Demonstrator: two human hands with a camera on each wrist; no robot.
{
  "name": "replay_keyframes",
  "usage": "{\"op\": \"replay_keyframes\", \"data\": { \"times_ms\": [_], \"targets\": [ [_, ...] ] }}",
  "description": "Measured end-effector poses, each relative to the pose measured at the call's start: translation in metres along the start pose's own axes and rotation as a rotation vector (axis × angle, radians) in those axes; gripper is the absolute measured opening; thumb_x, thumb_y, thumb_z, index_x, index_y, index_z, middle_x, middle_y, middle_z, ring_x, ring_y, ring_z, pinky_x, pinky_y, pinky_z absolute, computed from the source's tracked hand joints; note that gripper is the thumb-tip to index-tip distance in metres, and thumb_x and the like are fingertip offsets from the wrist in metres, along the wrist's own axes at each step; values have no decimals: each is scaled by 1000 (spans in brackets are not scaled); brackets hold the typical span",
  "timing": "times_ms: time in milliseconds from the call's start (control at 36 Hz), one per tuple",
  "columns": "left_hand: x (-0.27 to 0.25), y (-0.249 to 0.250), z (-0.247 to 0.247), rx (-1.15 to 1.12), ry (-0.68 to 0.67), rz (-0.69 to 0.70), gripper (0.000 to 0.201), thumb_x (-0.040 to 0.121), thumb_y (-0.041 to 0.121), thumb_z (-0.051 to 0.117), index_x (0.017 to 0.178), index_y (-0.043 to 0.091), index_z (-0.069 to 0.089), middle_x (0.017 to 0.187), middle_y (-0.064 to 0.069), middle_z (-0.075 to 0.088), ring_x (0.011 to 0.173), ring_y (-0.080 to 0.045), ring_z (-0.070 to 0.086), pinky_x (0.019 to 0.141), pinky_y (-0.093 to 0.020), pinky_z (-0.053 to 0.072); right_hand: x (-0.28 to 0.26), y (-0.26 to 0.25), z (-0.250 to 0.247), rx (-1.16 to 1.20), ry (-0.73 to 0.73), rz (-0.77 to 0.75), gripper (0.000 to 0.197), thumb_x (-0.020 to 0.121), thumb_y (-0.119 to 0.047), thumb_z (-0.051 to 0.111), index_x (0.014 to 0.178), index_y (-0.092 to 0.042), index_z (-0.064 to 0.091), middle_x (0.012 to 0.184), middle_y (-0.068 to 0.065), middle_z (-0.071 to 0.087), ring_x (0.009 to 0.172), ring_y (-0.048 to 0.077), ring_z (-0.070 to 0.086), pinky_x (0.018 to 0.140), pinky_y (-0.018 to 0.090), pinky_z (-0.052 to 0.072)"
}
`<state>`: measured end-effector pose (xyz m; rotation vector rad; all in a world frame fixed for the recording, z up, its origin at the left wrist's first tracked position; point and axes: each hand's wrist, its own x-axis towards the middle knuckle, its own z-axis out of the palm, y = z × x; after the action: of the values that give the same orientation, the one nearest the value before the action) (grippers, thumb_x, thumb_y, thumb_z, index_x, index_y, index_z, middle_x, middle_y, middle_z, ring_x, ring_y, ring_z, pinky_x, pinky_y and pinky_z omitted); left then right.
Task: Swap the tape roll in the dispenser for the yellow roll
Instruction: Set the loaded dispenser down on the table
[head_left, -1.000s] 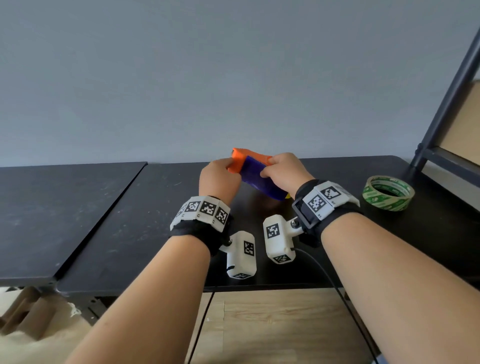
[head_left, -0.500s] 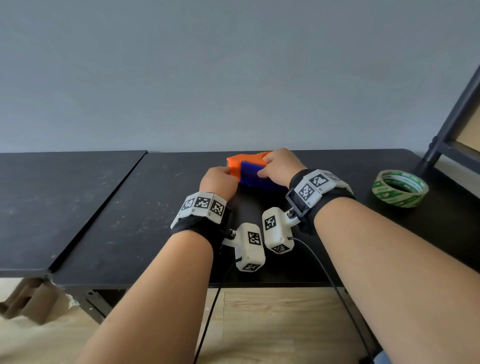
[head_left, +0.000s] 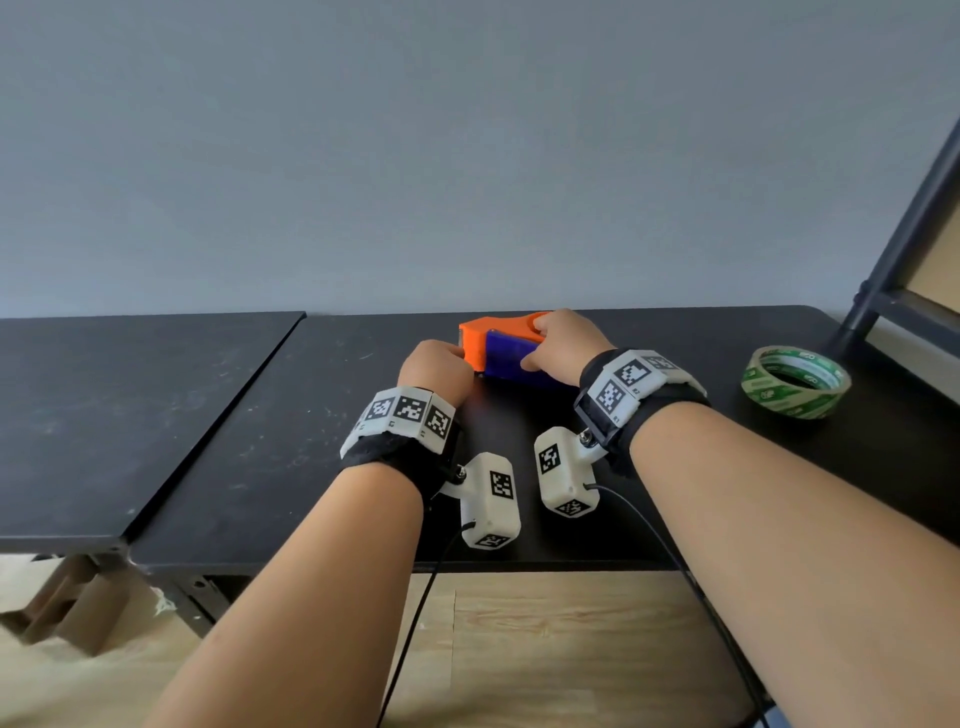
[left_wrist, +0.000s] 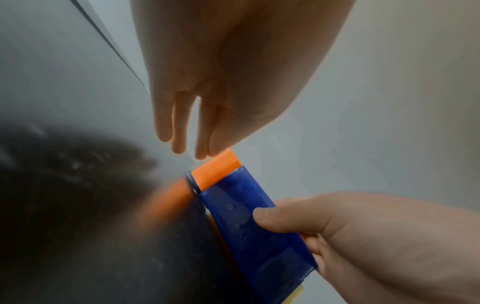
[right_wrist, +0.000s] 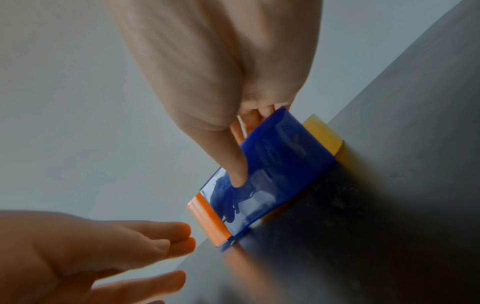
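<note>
The tape dispenser (head_left: 506, 351), orange with a blue side panel, sits on the black table (head_left: 270, 441) near the wall. My right hand (head_left: 545, 340) grips it from the right, thumb (right_wrist: 235, 170) pressed on the blue panel (right_wrist: 275, 170) and fingers over the far side. My left hand (head_left: 457, 356) lies at its orange left end (left_wrist: 217, 170) with straight fingers (left_wrist: 205, 142); I cannot tell whether they touch it. A bit of yellow (right_wrist: 322, 133) shows past the blue panel's right end. A green tape roll (head_left: 797, 382) lies flat to the right.
A second black table (head_left: 104, 415) adjoins on the left. A dark metal shelf frame (head_left: 893, 249) stands at the right edge behind the green roll. The wall runs close behind the dispenser. Cables hang from both wrist cameras over the table's front edge.
The dispenser, held tilted above the table a second ago, has come down onto it. My left hand has let go of the orange end and straightened its fingers.
</note>
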<state>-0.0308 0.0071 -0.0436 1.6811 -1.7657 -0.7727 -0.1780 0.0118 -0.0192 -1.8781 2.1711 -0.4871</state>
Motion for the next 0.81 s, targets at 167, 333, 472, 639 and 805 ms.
{"op": "replay_keyframes", "data": {
  "times_ms": [167,333,472,639,805],
  "targets": [
    [-9,8,-6,16,81,-5,31,78,-4,42,56,17,38,63,-5,40,69,-24,33,51,-26,24,-8,12,-10,181,89,23,40,87,-6,57,127,-5,59,132,14,62,122,32,57,102,41,47],
    [-17,25,-1,5,87,43,51,87,3,45,135,16,58,136,-6,60,127,-25,54,102,-31,42,-21,33,-29,279,195,54,50,90,-3,46,139,-11,51,144,9,52,134,25,47,111,36,38],
    [-24,47,13,58,82,125,54,85,0,43,135,17,56,135,-7,60,123,-25,56,95,-28,43,-31,61,-39,256,211,133,52,90,-4,45,141,-12,49,145,10,51,133,28,48,108,37,41],
    [-27,75,37,219,17,226,56,84,0,42,136,17,55,139,-10,52,120,-31,56,95,-35,48,-42,98,-49,161,223,262,41,90,-6,48,130,-1,56,134,16,58,123,34,55,98,37,46],
    [-24,93,57,369,3,268,51,87,4,40,133,17,58,137,-12,51,127,-33,46,101,-42,45,-52,132,-57,36,220,436,48,84,-13,47,132,-7,52,139,19,49,127,39,46,101,42,42]
  ]
}}
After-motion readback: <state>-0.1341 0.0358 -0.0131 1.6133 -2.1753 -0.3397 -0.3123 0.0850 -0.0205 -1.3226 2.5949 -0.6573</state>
